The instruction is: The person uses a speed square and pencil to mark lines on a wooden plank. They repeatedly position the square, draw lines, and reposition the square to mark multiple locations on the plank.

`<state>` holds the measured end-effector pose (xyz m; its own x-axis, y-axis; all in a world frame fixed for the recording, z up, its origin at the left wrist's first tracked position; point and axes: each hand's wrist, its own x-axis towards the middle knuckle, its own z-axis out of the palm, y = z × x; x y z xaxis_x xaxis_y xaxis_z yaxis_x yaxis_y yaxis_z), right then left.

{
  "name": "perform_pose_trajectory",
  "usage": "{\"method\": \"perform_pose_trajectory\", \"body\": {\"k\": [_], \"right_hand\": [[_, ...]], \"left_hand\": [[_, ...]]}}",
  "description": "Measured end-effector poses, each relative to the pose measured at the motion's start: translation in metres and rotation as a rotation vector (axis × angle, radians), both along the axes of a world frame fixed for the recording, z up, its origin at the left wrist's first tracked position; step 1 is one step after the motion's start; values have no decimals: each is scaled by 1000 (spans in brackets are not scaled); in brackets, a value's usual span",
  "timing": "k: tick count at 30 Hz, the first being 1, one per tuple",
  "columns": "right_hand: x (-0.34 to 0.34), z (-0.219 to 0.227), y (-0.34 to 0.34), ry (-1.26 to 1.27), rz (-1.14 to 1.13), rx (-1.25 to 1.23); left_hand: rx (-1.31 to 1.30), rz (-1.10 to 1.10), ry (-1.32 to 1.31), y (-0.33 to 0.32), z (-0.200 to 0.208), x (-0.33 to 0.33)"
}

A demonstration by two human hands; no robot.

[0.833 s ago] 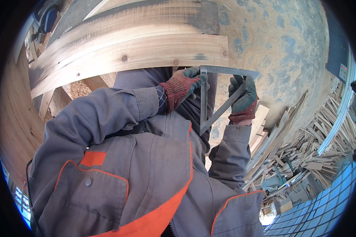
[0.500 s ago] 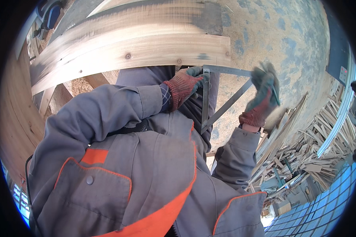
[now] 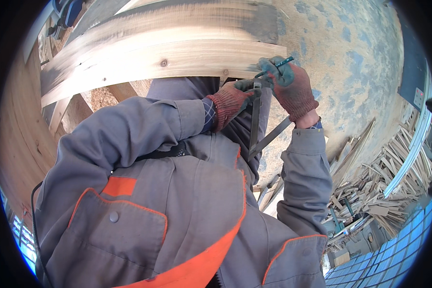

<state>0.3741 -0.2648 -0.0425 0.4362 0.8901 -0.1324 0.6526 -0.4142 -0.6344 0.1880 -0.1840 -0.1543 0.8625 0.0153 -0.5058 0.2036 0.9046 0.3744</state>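
My left hand (image 3: 234, 101), in a red and dark green work glove, grips the corner of a triangular metal square (image 3: 255, 117) at the near edge of a pale wooden board (image 3: 197, 60). One leg of the square points back toward my body, and a slanted bar runs up to the right. My right hand (image 3: 293, 86), gloved alike, is closed around a slim green pencil (image 3: 286, 61). Its lower end is at the board's near edge, just above the square's corner. The right hand covers much of the square's far leg.
Behind the board lies a wider wooden panel (image 3: 177, 21) with a dark patch. A large plank (image 3: 24, 134) stands at the left. Scrap wood strips (image 3: 393, 187) are heaped at the right, on a dusty floor (image 3: 341, 91).
My right hand has swung left and in from beyond the square to the board's edge, bringing the pencil there. The left hand still grips the square's corner.
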Motion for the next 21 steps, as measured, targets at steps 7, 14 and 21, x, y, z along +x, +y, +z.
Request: {"method": "perform_pose_trajectory", "body": {"k": [7, 14, 21], "right_hand": [[-7, 18, 19, -240, 267, -151], [-16, 34, 30, -223, 267, -233], [-12, 33, 36, -248, 334, -264]], "left_hand": [[64, -10, -24, 5, 15, 3], [259, -149, 82, 6, 23, 5], [82, -122, 164, 9, 24, 7]]}}
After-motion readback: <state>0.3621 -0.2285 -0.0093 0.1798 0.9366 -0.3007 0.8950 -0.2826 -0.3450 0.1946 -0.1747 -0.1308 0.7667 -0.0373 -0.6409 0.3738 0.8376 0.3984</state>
